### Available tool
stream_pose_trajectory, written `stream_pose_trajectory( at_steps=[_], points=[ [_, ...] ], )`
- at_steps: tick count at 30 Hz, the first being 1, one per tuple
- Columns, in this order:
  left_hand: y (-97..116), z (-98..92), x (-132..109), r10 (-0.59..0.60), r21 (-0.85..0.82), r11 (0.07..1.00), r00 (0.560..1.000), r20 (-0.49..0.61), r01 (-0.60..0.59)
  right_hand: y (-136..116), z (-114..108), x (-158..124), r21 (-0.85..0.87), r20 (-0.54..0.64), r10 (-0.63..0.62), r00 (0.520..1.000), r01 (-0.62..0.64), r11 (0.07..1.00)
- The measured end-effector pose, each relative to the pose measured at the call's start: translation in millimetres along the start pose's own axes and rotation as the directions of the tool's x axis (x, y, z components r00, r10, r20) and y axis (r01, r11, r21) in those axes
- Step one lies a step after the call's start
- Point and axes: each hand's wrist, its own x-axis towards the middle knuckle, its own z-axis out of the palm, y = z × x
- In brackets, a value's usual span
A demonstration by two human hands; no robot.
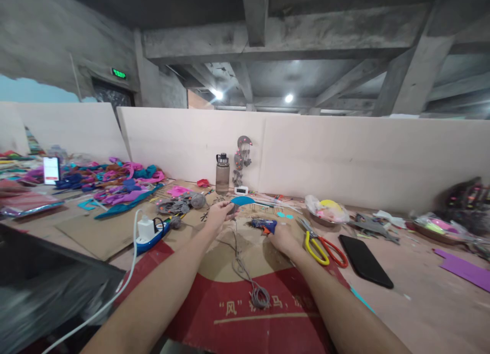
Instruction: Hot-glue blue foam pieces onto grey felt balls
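Note:
My left hand (pixel 219 217) pinches a curved piece with a blue face (pixel 242 201) and a grey end by my fingertips. Grey yarn (pixel 238 259) trails down from that hand to a loose coil on the cardboard. Wrapped round the handle of a blue hot glue gun (pixel 264 225) with an orange trigger is my right hand (pixel 282 238). The gun's nozzle points left, towards the left hand but apart from the piece. Both hands are over a brown and red cardboard sheet (pixel 225 303).
Scissors (pixel 321 244) and a black phone (pixel 365 261) lie at right. A blue-and-white power strip (pixel 151 236) with a white cable sits at left, near grey yarn balls (pixel 198 200). A bottle (pixel 222 175) and a grey moon-shaped hanging ornament (pixel 244 152) are at the white partition.

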Motion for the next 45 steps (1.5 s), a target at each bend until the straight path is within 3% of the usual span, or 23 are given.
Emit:
stream_pose_trajectory(
  at_steps=[8,16,20,24,29,35,39,45],
  points=[
    [5.3,1.4,1.1,-0.008,-0.042,0.999,1.000,0.000,0.008,0.4,-23.2,2.9,0.333,-0.070,0.132,0.989,-0.102,0.937],
    [4.2,-5.2,5.1,-0.050,-0.115,0.992,0.997,-0.050,0.044,8.1,-27.8,10.3,0.432,-0.128,0.142,0.982,-0.074,0.899],
    [-1.4,-11.1,9.8,-0.088,-0.141,0.987,0.992,-0.087,0.076,4.1,-28.7,9.3,0.585,-0.204,0.194,0.960,-0.039,0.810],
    [-4.4,-14.7,16.3,-0.083,-0.137,0.988,0.989,-0.119,0.066,-5.3,-31.8,4.1,0.740,-0.275,0.179,0.944,0.089,0.666],
    [-1.6,-15.3,17.7,-0.094,-0.129,0.989,0.984,-0.150,0.074,-16.7,-38.4,-6.4,0.831,-0.247,0.141,0.959,0.135,0.539],
    [-2.6,-8.9,10.8,-0.092,-0.083,0.993,0.994,-0.064,0.087,-32.3,-38.0,-22.8,0.729,-0.277,-0.004,0.961,0.213,0.650],
    [0.8,-1.3,4.7,-0.083,-0.019,0.997,0.993,-0.079,0.081,-40.4,-40.3,-33.2,0.603,-0.295,-0.140,0.945,0.297,0.740],
    [2.2,4.1,1.7,-0.038,0.049,0.998,0.999,-0.007,0.038,-46.6,-49.1,-43.7,0.408,-0.283,-0.161,0.946,0.270,0.872]
  ],
)
